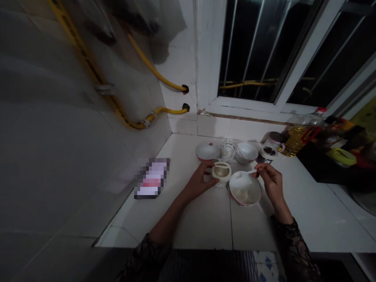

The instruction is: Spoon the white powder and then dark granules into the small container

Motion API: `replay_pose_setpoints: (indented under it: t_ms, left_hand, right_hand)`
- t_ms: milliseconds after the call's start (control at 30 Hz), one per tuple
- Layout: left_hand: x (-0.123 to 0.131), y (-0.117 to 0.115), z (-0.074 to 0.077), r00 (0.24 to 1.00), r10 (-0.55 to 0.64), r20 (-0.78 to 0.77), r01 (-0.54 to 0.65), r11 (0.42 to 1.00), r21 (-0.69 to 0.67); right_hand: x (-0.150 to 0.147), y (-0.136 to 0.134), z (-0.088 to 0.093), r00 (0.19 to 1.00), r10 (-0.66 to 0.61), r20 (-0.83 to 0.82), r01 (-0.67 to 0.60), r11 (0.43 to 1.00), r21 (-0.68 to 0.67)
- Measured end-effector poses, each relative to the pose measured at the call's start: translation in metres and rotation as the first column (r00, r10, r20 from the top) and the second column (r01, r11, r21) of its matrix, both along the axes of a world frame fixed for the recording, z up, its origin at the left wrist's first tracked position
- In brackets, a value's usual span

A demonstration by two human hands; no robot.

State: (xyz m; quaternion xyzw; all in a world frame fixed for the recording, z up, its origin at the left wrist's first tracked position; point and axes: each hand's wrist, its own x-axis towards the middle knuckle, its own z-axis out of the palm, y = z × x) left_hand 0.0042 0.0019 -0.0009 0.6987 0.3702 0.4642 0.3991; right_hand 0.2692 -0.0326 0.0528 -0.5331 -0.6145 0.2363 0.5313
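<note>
My left hand [199, 182] is wrapped round a small white jar [221, 174] with brownish contents, standing on the white counter [202, 219]. My right hand [272, 181] pinches the handle of a white spoon [249, 172], held over a pink-rimmed bowl [244, 189] with pale contents. The bowl sits directly right of the jar, touching or nearly touching it.
Behind stand two white bowls [205, 151] [246, 152], a clear glass lid or jar [226, 150], a small dark-filled container [268, 152] and a cooking-oil bottle [299, 135]. A flat packet [152, 178] lies at the left by the wall. A dark stove [326, 164] fills the right side.
</note>
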Motion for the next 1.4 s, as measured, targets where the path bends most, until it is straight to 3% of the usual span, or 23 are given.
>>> replay_pose_setpoints:
  t_ms: [133,267,433,600,733,1400]
  left_hand:
    - [0.0,0.0,0.0,1.0,0.004,0.005,-0.004,1.0,0.003]
    - [-0.001,-0.001,0.001,1.0,0.0,-0.007,0.0,1.0,0.008]
    - [-0.001,-0.001,0.001,1.0,0.005,-0.016,-0.004,1.0,0.003]
    - [0.0,-0.002,0.003,1.0,-0.002,-0.006,0.002,1.0,0.005]
    - [0.0,-0.001,0.003,1.0,-0.001,-0.008,0.001,1.0,0.003]
    - [0.0,0.0,0.0,1.0,-0.006,0.008,0.006,1.0,0.014]
  right_hand:
    - [0.022,0.004,0.002,0.963,0.098,0.252,-0.068,0.99,-0.126]
    - [0.019,0.005,0.001,0.889,0.171,0.424,-0.109,0.98,-0.168]
    - [0.002,0.002,-0.001,0.908,0.29,0.301,-0.229,0.948,-0.222]
    - [0.01,0.005,-0.001,0.98,0.182,0.081,-0.152,0.947,-0.283]
    - [0.015,0.007,0.001,0.991,0.125,-0.045,-0.133,0.942,-0.307]
    - [0.016,0.012,0.004,0.973,0.06,-0.224,-0.13,0.941,-0.313]
